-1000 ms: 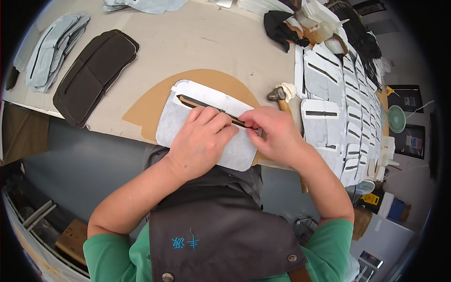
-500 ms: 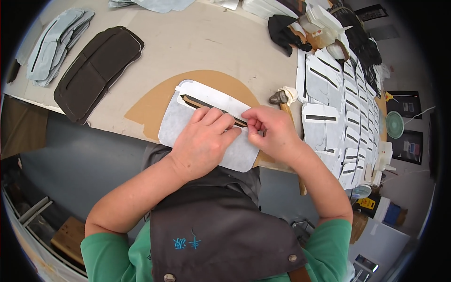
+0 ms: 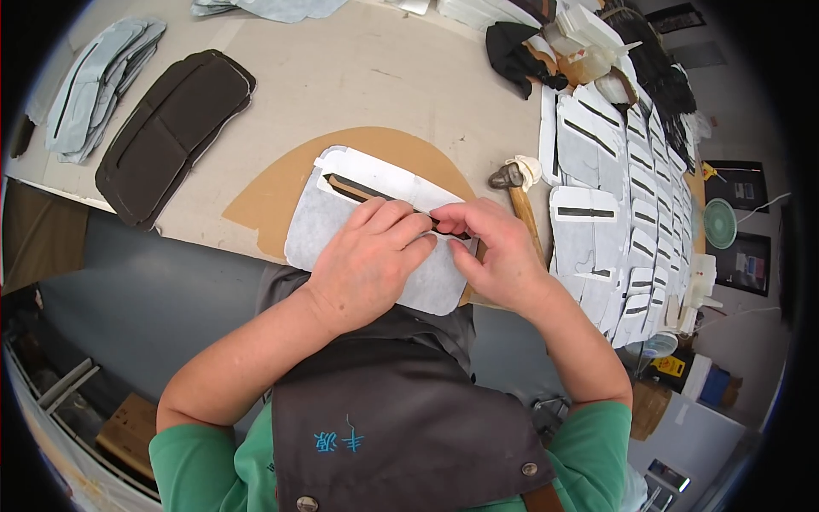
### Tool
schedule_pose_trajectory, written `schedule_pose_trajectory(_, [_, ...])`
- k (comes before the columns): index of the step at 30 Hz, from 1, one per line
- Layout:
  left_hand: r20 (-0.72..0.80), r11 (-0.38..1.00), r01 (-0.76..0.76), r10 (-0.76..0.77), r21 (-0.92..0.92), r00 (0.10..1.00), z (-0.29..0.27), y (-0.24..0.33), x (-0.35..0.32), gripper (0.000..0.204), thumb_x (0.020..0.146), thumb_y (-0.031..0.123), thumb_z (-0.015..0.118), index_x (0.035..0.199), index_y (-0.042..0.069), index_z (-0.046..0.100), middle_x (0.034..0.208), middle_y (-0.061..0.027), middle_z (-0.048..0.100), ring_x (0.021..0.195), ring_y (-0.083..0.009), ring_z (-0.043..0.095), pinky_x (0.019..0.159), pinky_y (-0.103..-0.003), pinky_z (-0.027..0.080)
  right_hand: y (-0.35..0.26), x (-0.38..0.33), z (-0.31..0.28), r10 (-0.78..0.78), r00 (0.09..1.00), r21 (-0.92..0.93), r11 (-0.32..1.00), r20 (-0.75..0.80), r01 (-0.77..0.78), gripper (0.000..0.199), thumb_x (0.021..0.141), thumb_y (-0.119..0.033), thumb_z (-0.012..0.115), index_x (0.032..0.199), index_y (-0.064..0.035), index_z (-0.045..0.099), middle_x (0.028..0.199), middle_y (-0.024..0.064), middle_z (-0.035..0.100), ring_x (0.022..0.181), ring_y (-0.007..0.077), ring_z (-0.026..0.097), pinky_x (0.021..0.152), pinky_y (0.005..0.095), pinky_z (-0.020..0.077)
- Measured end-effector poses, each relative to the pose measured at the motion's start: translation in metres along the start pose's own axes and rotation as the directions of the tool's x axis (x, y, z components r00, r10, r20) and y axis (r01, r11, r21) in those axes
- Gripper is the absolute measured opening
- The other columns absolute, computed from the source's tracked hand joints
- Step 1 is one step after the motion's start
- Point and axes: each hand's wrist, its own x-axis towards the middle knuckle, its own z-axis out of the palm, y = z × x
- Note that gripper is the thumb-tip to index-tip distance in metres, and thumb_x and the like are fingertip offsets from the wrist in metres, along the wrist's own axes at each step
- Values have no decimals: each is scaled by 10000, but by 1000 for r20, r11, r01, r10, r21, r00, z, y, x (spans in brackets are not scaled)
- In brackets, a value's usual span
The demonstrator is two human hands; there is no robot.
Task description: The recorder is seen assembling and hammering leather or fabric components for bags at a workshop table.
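In front of me lies a pale grey-white fabric panel (image 3: 320,230) with rounded corners, partly over the table's near edge. A long slot in its white upper band shows a dark strip (image 3: 341,187) with a brown middle. My left hand (image 3: 367,264) lies on the panel, fingers stretched out and slightly bent, tips along the strip. At the strip's right end is my right hand (image 3: 503,252), thumb and curled forefinger apart on either side of it. The fingers hide the middle of the strip.
A brown board (image 3: 264,192) lies under the panel. A hammer (image 3: 520,200) rests right of it, beside rows of slotted white panels (image 3: 589,154). Dark padded pieces (image 3: 175,136) and stacked grey pieces (image 3: 98,90) lie at left; black cloth (image 3: 512,55) and plastic containers (image 3: 584,51) at far right.
My right thumb and forefinger have parted from a pinch, and more of the strip's dark right end shows between them. My left hand has stayed nearly in place on the panel.
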Motion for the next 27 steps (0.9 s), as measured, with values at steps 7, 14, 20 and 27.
schedule_pose_trajectory(7, [62,999,-17,14,42,998,-2,0,2,274,831,102,640,1089,59,721,1186,-21,668,1151,-235,598,1037,-396,458,14,-16,4,-148,987,-152,979,-61,137,342,821,91,681,1136,-42,686,995,99,704,902,288,675,792,382,540])
schedule_pose_trajectory(14, [80,1000,-17,15,23,997,-3,2,3,284,839,85,628,1115,74,697,1178,-27,653,1142,-251,595,1035,-407,451,16,-23,0,43,991,90,995,-129,-31,447,807,107,688,1219,-63,653,1023,62,701,893,242,640,824,363,534])
schedule_pose_trajectory(20, [83,999,-14,11,40,996,-2,2,5,347,851,85,602,1189,53,671,1129,-54,616,1138,-249,573,1074,-408,432,17,-21,0,54,995,106,993,-81,-45,472,803,105,675,1245,-62,649,1020,54,704,934,228,627,826,358,536])
schedule_pose_trajectory(27, [92,999,3,-6,38,996,-2,3,4,408,838,54,617,1227,110,727,1173,-22,630,1133,-235,571,1035,-414,421,21,-12,-3,-30,995,62,997,-90,35,416,805,78,691,1196,-62,671,960,57,705,846,246,642,754,370,539])
